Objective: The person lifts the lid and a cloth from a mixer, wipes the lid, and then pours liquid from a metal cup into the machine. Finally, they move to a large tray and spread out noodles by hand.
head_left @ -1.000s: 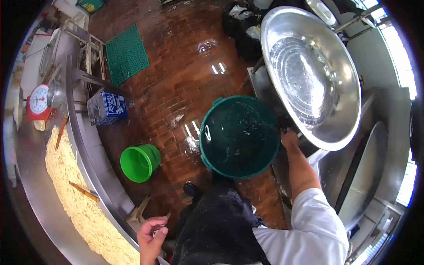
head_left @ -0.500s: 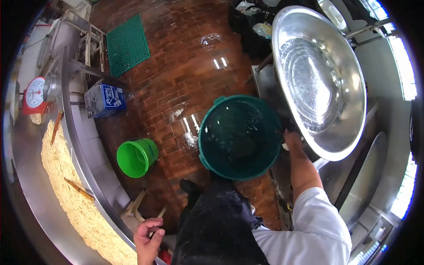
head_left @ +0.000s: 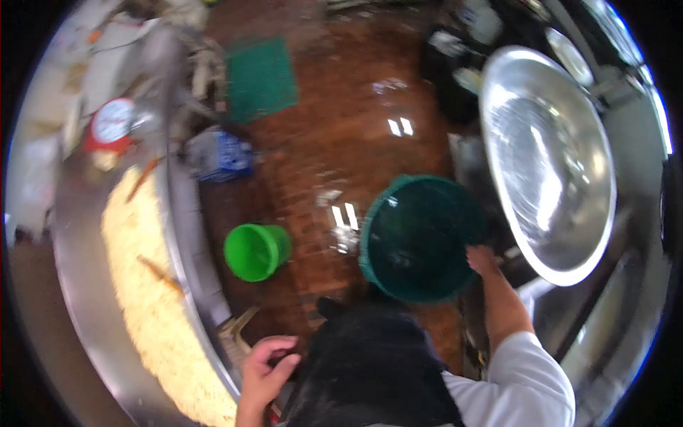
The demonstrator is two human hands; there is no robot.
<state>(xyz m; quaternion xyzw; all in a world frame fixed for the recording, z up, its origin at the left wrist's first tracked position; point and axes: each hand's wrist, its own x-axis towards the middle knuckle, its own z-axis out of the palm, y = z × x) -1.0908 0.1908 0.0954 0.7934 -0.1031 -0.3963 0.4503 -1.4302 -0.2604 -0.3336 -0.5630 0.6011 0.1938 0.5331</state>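
1. Steel worktable (head_left: 85,285): curved, smooth, raised rim. A broad bed of pale, stringy noodles (head_left: 153,306) lies on it, with a thin wooden stick (head_left: 162,275) on top.
2. Scale (head_left: 112,123): red body, round white dial, at the table's far end.
3. Small bucket (head_left: 255,251): bright green plastic, round, on the wet red-brick floor (head_left: 334,149) beside the table.
4. Left hand (head_left: 267,368): fingers loosely curled, between the table rim and the dark apron (head_left: 370,370). Motion blur prevents telling whether it holds anything.
5. Dark green tub (head_left: 416,242): round plastic, tilted open towards the camera, standing between the small bucket and the basin.
6. Right hand (head_left: 482,258): fingers folded over the tub's right rim, gripping it.
7. Basin (head_left: 548,164): large, polished steel, tilted, just beside the tub.
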